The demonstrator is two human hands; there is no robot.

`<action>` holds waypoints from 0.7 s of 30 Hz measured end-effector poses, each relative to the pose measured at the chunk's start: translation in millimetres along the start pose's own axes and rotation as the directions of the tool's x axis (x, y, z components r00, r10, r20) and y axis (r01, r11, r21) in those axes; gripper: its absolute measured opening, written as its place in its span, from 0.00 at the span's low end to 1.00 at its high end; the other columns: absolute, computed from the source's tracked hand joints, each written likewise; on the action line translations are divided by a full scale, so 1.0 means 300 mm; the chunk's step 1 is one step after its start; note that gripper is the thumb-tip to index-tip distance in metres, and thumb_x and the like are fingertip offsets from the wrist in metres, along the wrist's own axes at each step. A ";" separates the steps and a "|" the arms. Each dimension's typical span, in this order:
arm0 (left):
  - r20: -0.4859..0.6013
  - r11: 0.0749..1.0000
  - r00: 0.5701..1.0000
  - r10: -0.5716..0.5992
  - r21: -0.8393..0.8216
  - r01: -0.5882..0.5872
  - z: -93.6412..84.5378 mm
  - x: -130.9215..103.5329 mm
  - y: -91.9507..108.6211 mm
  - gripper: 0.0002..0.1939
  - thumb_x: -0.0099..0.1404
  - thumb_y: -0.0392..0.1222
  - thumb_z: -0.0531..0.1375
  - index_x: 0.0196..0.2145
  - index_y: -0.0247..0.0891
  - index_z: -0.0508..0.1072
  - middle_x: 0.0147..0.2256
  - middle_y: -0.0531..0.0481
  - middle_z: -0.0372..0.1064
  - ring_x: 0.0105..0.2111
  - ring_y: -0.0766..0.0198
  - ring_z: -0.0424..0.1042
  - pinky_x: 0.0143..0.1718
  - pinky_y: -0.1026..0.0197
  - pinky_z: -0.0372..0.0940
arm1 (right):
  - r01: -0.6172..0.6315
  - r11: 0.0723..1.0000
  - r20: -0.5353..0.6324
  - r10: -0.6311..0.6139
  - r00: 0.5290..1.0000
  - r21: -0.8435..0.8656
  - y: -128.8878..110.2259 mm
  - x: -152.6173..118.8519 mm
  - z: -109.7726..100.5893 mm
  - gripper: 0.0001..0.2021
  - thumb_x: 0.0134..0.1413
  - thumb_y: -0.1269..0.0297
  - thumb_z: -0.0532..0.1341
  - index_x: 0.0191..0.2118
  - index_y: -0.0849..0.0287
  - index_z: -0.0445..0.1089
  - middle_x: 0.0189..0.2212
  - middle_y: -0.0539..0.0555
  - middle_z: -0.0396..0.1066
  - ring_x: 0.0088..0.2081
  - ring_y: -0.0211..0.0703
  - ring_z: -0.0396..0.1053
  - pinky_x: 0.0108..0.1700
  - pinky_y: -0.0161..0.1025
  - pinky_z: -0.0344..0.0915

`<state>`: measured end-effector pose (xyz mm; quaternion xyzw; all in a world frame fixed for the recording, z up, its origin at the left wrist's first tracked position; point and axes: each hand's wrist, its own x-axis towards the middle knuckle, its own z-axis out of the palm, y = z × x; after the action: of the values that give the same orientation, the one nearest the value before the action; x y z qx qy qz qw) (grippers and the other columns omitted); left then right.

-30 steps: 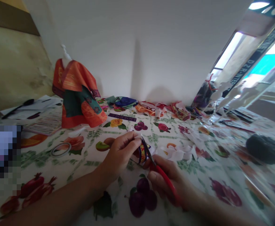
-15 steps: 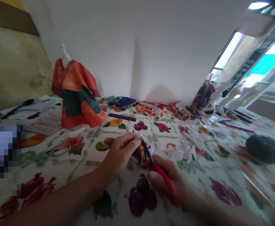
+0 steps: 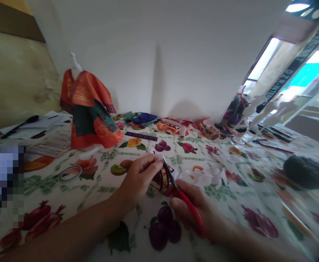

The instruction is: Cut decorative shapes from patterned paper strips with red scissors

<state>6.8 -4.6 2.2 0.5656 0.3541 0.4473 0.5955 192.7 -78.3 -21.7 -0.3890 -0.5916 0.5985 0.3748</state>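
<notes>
In the middle of the head view, my left hand [image 3: 145,171] pinches a small strip of patterned fabric [image 3: 164,178], yellow and red with dark edges and a white backing. My right hand [image 3: 192,202] is closed round the red handles of a pair of scissors [image 3: 185,200]. The blades point up and away, lying against the fabric close to my left fingertips. Whether they cut through it at this instant I cannot tell. Part of the strip is hidden behind my left fingers.
A small orange and green robe [image 3: 92,105] hangs on a stand at the left. Tape [image 3: 70,173] lies before it. A dark patterned strip [image 3: 141,136], folded fabrics [image 3: 175,125], white scraps [image 3: 207,176] and a dark bundle [image 3: 306,171] lie on the flowered tablecloth [image 3: 94,203].
Hardly anything differs. The view has shifted very slightly, and both hands keep their hold on the fabric and the scissors.
</notes>
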 end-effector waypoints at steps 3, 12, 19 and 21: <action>0.017 1.000 1.000 0.004 -0.012 -0.004 0.002 -0.001 0.001 0.17 0.69 0.48 0.62 0.24 0.39 0.68 0.23 0.55 0.63 0.25 0.66 0.62 0.27 0.64 0.58 | -0.030 0.999 0.010 0.030 0.999 0.020 0.008 0.000 -0.001 0.20 0.73 0.46 0.64 0.43 0.60 0.68 0.22 0.46 0.69 0.21 0.34 0.67 0.20 0.28 0.53; 0.003 1.000 1.000 0.020 0.008 -0.020 0.001 0.000 -0.004 0.18 0.68 0.48 0.63 0.23 0.39 0.68 0.23 0.54 0.61 0.26 0.65 0.61 0.28 0.63 0.57 | -0.036 0.999 -0.010 0.037 0.999 0.025 0.028 -0.001 -0.006 0.19 0.73 0.48 0.66 0.41 0.59 0.67 0.21 0.46 0.69 0.20 0.33 0.65 0.20 0.27 0.54; 0.003 1.000 1.000 0.023 0.018 -0.023 0.000 -0.001 -0.006 0.17 0.69 0.48 0.62 0.24 0.39 0.68 0.24 0.55 0.62 0.26 0.66 0.61 0.28 0.63 0.58 | -0.046 0.997 -0.005 0.047 0.999 0.057 0.025 -0.005 -0.001 0.18 0.73 0.48 0.66 0.41 0.59 0.67 0.22 0.46 0.71 0.21 0.36 0.70 0.20 0.27 0.54; 0.006 1.000 1.000 0.019 0.013 -0.019 0.001 0.000 -0.006 0.18 0.69 0.48 0.62 0.24 0.39 0.68 0.24 0.55 0.62 0.25 0.66 0.62 0.28 0.63 0.58 | -0.050 0.997 0.001 0.050 0.999 0.057 0.024 -0.005 -0.001 0.18 0.73 0.48 0.66 0.41 0.59 0.66 0.22 0.47 0.71 0.21 0.37 0.71 0.20 0.27 0.54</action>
<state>7.4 -4.7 0.5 0.5742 0.3499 0.4489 0.5886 193.5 -79.6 -28.9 -0.3931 -0.5644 0.6242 0.3705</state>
